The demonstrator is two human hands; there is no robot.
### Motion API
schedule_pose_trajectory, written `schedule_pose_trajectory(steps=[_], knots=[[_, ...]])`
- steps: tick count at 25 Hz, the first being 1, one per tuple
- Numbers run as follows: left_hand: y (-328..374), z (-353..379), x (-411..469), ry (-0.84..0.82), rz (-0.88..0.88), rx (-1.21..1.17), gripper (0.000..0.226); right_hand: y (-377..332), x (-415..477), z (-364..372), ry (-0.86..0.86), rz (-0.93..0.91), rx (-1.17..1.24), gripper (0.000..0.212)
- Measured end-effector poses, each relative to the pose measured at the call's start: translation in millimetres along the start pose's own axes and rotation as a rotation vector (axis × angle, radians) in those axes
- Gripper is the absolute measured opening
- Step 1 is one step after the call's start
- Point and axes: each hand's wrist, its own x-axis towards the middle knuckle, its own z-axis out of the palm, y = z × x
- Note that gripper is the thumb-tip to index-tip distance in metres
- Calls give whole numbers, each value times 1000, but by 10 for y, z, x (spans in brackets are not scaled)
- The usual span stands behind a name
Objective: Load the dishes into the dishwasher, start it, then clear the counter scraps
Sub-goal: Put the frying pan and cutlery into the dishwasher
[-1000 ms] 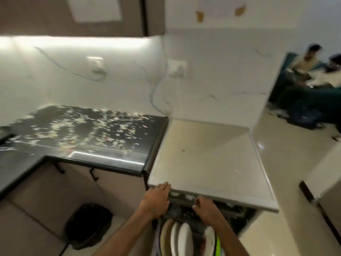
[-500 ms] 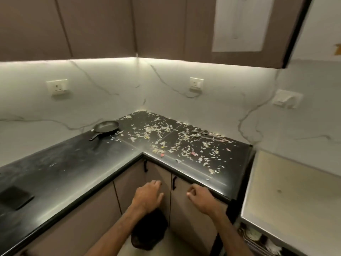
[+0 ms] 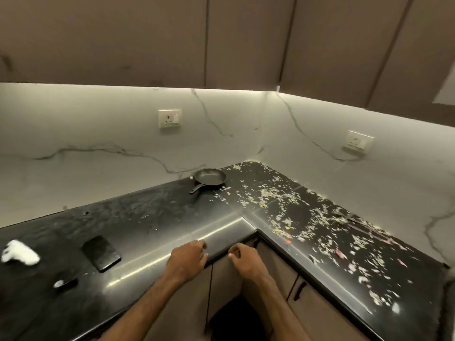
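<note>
Pale food scraps (image 3: 307, 217) lie scattered over the right wing of the black L-shaped counter (image 3: 152, 217), thickest from the back corner toward the right edge. My left hand (image 3: 187, 259) hovers over the counter's front edge near the inner corner, fingers loosely curled and holding nothing. My right hand (image 3: 246, 262) hangs just in front of the cabinet below the corner, fingers loosely curled, also holding nothing. The dishwasher is out of view.
A small black frying pan (image 3: 209, 178) sits near the back wall. A dark phone (image 3: 101, 253) lies on the left wing, with a white crumpled cloth (image 3: 19, 252) and a small dark object (image 3: 65, 283) further left. A black bin (image 3: 236, 321) stands below the corner.
The view has swung left from the dishwasher to the counter corner. Both hands left the dishwasher's top edge and now hang in front of the corner, holding nothing.
</note>
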Motion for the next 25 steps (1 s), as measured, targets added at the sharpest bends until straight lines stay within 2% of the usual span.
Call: schedule_pose_trajectory(steps=[4, 6, 9, 13, 16, 20, 25], knots=[[-491, 223, 305, 7, -124, 10, 33, -78, 821, 275, -88, 5, 131, 7], [-737, 318, 630, -21, -162, 45, 36, -111, 1326, 416, -110, 27, 193, 10], [-1005, 327, 1233, -48, -233, 77, 37, -174, 2015, 519, -219, -12, 131, 11], [-1143, 204, 2038, -75, -340, 105, 33, -318, 2853, 315, -310, 4, 131, 10], [-1329, 245, 2495, -58, -409, 80, 31, -418, 3517, 136, -327, 25, 247, 22], [-1441, 545, 2741, -174, -478, 105, 36, -347, 3890, 223, -416, 123, 283, 29], [-1720, 811, 3050, -335, -473, 127, 42, -339, 4246, 487, -450, 247, 468, 35]])
